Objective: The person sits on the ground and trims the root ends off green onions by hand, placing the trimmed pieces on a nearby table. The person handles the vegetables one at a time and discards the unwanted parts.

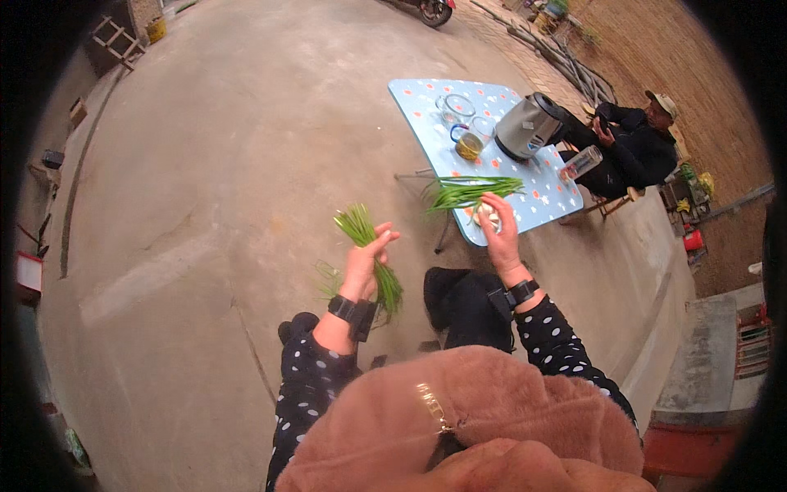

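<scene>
My left hand is closed around a bunch of green chives, whose cut ends stick up past the thumb while the leaves hang below. Thin, wispy greens show beside that wrist. At the near edge of the table, my right hand has its fingers curled over a white, rounded garlic bulb, partly hidden by them. Just beyond those fingertips, a second bunch of chives lies across the tabletop, its left end hanging over the edge.
A blue patterned folding table carries a silver kettle, a glass mug of amber liquid, glassware and a clear bottle. A person in dark clothes sits at its right side. Branches lie behind.
</scene>
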Tool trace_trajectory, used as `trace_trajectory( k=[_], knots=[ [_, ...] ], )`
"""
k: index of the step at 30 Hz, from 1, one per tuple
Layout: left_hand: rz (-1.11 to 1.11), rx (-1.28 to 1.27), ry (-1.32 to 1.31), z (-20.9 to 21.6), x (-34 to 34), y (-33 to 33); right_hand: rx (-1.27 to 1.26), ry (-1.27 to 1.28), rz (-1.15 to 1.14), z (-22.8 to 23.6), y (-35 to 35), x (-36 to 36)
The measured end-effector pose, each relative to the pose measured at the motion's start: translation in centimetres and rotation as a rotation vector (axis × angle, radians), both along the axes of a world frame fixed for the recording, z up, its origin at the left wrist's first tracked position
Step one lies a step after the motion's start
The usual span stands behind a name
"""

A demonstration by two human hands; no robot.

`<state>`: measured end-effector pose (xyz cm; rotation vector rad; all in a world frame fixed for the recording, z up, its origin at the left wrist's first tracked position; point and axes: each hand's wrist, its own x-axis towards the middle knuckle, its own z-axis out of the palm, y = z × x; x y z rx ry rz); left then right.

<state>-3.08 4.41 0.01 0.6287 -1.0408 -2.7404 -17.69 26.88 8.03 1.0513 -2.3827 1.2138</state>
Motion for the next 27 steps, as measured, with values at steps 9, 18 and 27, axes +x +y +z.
trace_trajectory(
  k=[9,18,27],
  knots=[
    [0.033,0.014,-0.037,-0.4,-0.7,0.4,0.225,0.070,-0.132,-3.3,4.0,-2.6],
    [0.033,-0.009,-0.059,-1.1,-1.0,0.3,0.300,0.066,-0.153,-6.1,2.9,-4.6],
    [0.011,0.024,-0.070,-1.3,-0.9,0.3,0.315,0.085,-0.104,-6.6,2.3,-5.2]
  ],
)
